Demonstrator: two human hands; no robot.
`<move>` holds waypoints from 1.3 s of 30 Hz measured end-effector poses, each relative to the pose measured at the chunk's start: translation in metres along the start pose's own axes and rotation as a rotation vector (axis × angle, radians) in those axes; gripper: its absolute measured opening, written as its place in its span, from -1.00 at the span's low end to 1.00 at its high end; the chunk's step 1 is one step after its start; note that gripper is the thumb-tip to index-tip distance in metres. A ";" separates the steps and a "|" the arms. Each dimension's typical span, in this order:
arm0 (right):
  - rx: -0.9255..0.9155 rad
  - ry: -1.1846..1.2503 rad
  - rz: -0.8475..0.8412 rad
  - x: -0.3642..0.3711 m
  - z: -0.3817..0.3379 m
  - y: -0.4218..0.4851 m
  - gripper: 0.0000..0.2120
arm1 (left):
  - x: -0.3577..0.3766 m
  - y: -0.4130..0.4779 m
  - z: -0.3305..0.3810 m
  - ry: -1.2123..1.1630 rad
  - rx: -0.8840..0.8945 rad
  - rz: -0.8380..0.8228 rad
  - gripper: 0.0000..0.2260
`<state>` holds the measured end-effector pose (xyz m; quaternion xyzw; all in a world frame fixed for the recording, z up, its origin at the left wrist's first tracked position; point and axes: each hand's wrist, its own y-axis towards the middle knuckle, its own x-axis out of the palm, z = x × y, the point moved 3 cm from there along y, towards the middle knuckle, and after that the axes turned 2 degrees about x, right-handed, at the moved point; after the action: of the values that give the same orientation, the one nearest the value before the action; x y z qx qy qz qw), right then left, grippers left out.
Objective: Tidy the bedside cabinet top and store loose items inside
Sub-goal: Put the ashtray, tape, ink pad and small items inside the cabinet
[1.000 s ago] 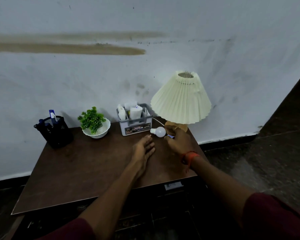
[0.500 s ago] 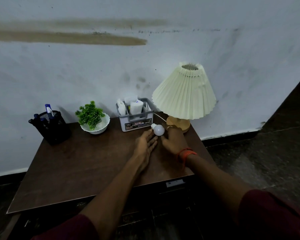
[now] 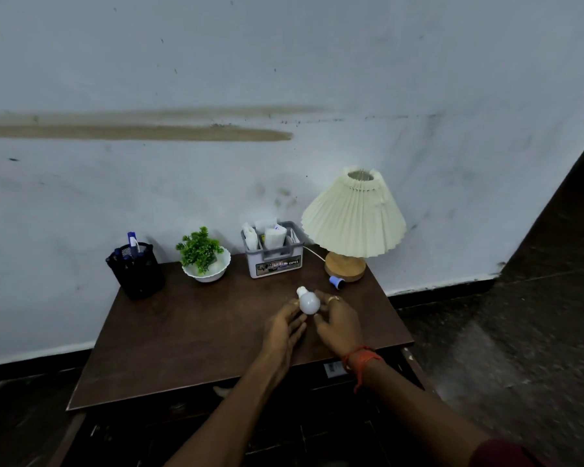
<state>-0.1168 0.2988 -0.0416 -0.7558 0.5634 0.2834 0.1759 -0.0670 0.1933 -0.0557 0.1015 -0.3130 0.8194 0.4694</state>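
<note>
A white light bulb point(image 3: 308, 301) is held between both hands above the dark brown cabinet top point(image 3: 196, 335), its screw base pointing away from me. My right hand point(image 3: 339, 323) grips the bulb's right side, with a ring on one finger and an orange thread at the wrist. My left hand point(image 3: 284, 326) cups its left side with fingers loosely extended. A small blue-and-dark item point(image 3: 336, 282) lies beside the lamp's base.
Along the back edge stand a black mesh pen holder point(image 3: 136, 271), a green plant in a white bowl point(image 3: 203, 261), a grey organiser box point(image 3: 273, 252) and a pleated cream lamp point(image 3: 353, 219) on a wooden base. A white wall rises behind. Dark floor lies to the right.
The bulb has come back from near the lamp base toward the cabinet's middle, and both hands have closed in on it. The small blue item beside the lamp is now uncovered.
</note>
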 end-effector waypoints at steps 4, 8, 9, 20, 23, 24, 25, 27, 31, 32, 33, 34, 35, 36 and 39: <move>0.019 0.068 0.020 -0.001 -0.006 -0.038 -0.56 | -0.010 -0.039 -0.003 -0.009 0.009 0.003 -0.81; 0.041 0.138 0.015 -0.001 -0.009 -0.078 -0.58 | -0.022 -0.082 -0.009 0.002 0.017 -0.014 -0.81; 0.055 0.146 0.016 -0.002 -0.010 -0.088 -0.58 | -0.025 -0.093 -0.011 0.008 0.015 -0.009 -0.81; 0.150 0.213 0.024 0.000 0.004 -0.183 -0.51 | -0.052 -0.168 -0.047 0.056 -0.053 0.053 -0.79; 0.195 0.186 -0.018 0.007 0.016 -0.199 -0.51 | -0.062 -0.177 -0.062 0.059 -0.099 0.073 -0.73; 0.197 0.179 -0.033 0.010 0.018 -0.203 -0.51 | -0.065 -0.180 -0.065 0.056 -0.107 0.079 -0.72; 0.204 0.175 -0.045 0.012 0.019 -0.206 -0.52 | -0.067 -0.183 -0.067 0.058 -0.111 0.083 -0.72; 0.212 0.175 -0.055 0.014 0.019 -0.209 -0.56 | -0.071 -0.185 -0.069 0.069 -0.113 0.094 -0.72; 0.196 0.187 -0.051 0.020 0.017 -0.210 -0.57 | -0.078 -0.183 -0.068 0.081 -0.097 0.095 -0.73; 0.194 0.196 -0.052 0.022 0.016 -0.208 -0.58 | -0.079 -0.181 -0.068 0.078 -0.094 0.097 -0.74; 0.199 0.204 -0.056 0.024 0.016 -0.206 -0.59 | -0.080 -0.180 -0.067 0.074 -0.092 0.102 -0.76; 0.205 0.211 -0.063 0.027 0.016 -0.205 -0.59 | -0.082 -0.177 -0.066 0.072 -0.090 0.110 -0.78; 0.214 0.216 -0.071 0.029 0.016 -0.203 -0.59 | -0.085 -0.173 -0.066 0.076 -0.086 0.121 -0.80; 0.224 0.217 -0.080 0.033 0.016 -0.200 -0.60 | -0.088 -0.167 -0.067 0.078 -0.085 0.133 -0.80; 0.235 0.209 -0.104 0.046 0.018 -0.192 -0.60 | -0.097 -0.153 -0.069 0.071 -0.076 0.153 -0.78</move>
<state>0.0708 0.3327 -0.0952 -0.7834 0.5682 0.1259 0.2179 0.1214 0.2222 -0.0906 0.0306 -0.3339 0.8435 0.4197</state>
